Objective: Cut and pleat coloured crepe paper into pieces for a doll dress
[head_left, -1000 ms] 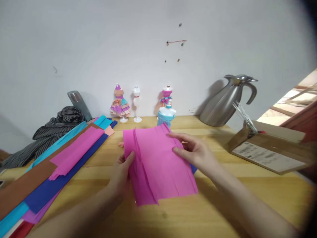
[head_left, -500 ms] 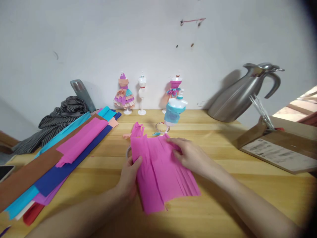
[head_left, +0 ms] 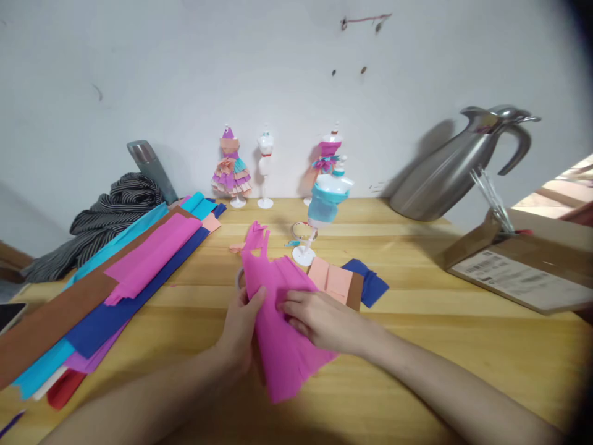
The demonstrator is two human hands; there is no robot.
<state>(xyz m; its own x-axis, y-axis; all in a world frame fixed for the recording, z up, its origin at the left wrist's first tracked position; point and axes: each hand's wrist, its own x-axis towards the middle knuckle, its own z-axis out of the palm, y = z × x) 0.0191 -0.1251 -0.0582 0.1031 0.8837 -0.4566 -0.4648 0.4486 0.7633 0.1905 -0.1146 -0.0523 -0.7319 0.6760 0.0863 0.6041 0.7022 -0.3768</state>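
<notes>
A sheet of pink crepe paper [head_left: 282,346] is held up over the table between both hands, its surface creased into folds. My left hand [head_left: 243,321] grips its left edge, thumb on the front face. Curled fingers of my right hand [head_left: 310,315] pinch the paper near its middle. Behind the sheet's left edge, part of a ring [head_left: 239,279] shows. Peach crepe paper [head_left: 330,279], a brown piece [head_left: 355,292] and a dark blue piece [head_left: 368,281] lie beyond my right hand. Just past the sheet stands a small mannequin [head_left: 324,201] wrapped in light blue.
Long folded crepe papers [head_left: 106,296] cover the table's left side, near a striped cloth [head_left: 111,210] and a bottle [head_left: 151,167]. Along the wall stand a dressed mannequin [head_left: 231,167] and a white one [head_left: 265,161]. A steel jug [head_left: 454,167] and a cardboard box [head_left: 523,266] are at right.
My right hand has moved left and down, drawing the pink paper's right side inward and narrowing it. The peach, brown and dark blue papers behind now show. My left hand keeps its grip.
</notes>
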